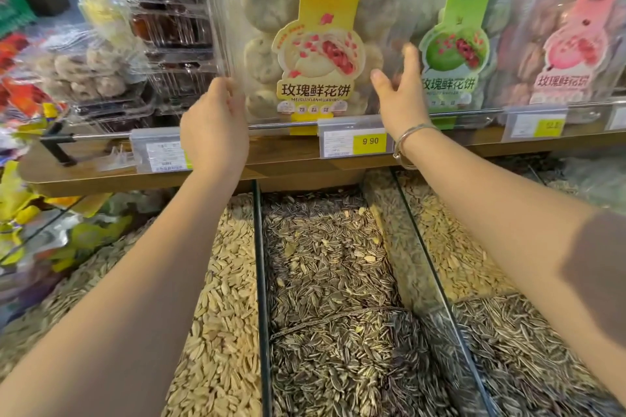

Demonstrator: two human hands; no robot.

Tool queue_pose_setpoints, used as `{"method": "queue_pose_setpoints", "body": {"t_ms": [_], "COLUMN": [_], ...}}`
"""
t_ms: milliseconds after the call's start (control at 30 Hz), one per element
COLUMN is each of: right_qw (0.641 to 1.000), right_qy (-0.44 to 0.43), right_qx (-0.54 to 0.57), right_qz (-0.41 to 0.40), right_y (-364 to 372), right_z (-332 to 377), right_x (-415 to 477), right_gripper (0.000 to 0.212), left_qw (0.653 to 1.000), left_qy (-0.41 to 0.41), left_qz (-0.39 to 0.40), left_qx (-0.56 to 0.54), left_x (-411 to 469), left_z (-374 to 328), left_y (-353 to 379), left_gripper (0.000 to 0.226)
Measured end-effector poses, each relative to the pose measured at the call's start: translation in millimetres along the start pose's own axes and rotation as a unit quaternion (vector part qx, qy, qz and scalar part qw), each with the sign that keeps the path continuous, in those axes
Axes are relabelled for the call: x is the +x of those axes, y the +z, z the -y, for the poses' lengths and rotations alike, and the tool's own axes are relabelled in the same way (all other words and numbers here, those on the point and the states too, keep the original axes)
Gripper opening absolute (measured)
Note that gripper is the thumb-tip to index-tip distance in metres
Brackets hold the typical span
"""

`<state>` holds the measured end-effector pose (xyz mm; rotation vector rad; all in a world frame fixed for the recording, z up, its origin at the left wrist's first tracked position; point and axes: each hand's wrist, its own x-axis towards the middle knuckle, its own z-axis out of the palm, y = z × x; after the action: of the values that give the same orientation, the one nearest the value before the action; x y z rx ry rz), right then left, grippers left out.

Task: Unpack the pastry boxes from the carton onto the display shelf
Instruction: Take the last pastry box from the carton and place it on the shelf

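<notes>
Head view: left hand [213,125] fingers pinch yellow pastry box [305,44]; right hand [399,95] fingers spread.

Below the display shelf [142,176] lie open bins of loose sunflower seeds: pale seeds [216,281] on the left, dark striped seeds [325,281] in the middle, and more pale seeds [450,257] on the right, split by a dark divider [261,281] and a clear divider [433,281]. A price tag reading 9.90 [355,140] hangs on the shelf's front edge between two other tags [159,152] [535,123]. At the shelf's left end stand stacked clear tubs [169,27] with dark contents, beside bagged pale biscuits [84,71]
</notes>
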<state>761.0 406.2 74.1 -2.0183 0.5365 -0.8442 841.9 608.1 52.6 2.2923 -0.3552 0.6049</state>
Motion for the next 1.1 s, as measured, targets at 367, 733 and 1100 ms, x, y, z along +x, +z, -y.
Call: {"method": "queue_pose_setpoints", "body": {"t_ms": [367,733,1100], "right_qw": [0.986,0.992,0.98], "right_qy": [0.007,0.05,0.168], "right_qx": [-0.165,-0.117,-0.11], "right_qz": [-0.003,0.007,-0.009], "right_y": [-1,-14,-115], "right_z": [0,-11,-95], "right_x": [4,-42,-186], "right_gripper": [0.042,0.06,0.059], "left_qw": [0.99,0.986,0.958], "left_qy": [0.035,-0.007,0.124], "left_qz": [0.06,0.126,0.258], "left_qx": [0.126,0.106,-0.014], "left_x": [6,-54,-198], "left_z": [13,3,-68], "left_y": [1,-4,42], "left_gripper": [0.027,0.063,0.039]}}
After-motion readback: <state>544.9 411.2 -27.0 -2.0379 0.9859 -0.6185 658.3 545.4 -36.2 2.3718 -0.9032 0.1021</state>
